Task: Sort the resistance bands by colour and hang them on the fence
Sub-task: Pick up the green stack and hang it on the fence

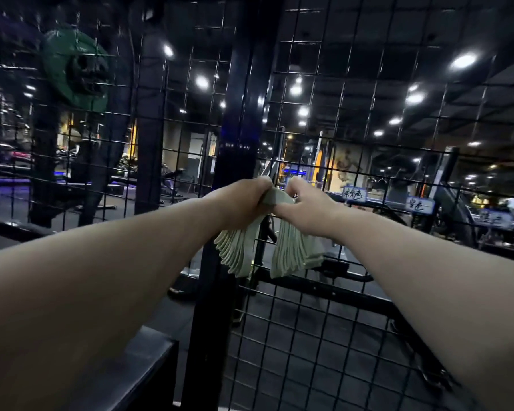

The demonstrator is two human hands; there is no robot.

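Observation:
A bundle of several pale beige resistance bands (291, 253) drapes in two hanging halves against the black wire-mesh fence (353, 120). My left hand (244, 200) and my right hand (303, 203) both pinch the top fold of the bundle at the mesh, fingers closed on it. The left half of the bands (238, 250) fans out below my left wrist, the right half below my right wrist. Whether the bundle is hooked over a wire is hidden by my fingers.
A thick black post (238, 114) stands just left of my hands. Small handwritten labels (353, 193) (421, 206) are fixed to the mesh at the right. A green weight plate (74, 66) hangs at upper left. A black box edge (149, 369) lies below.

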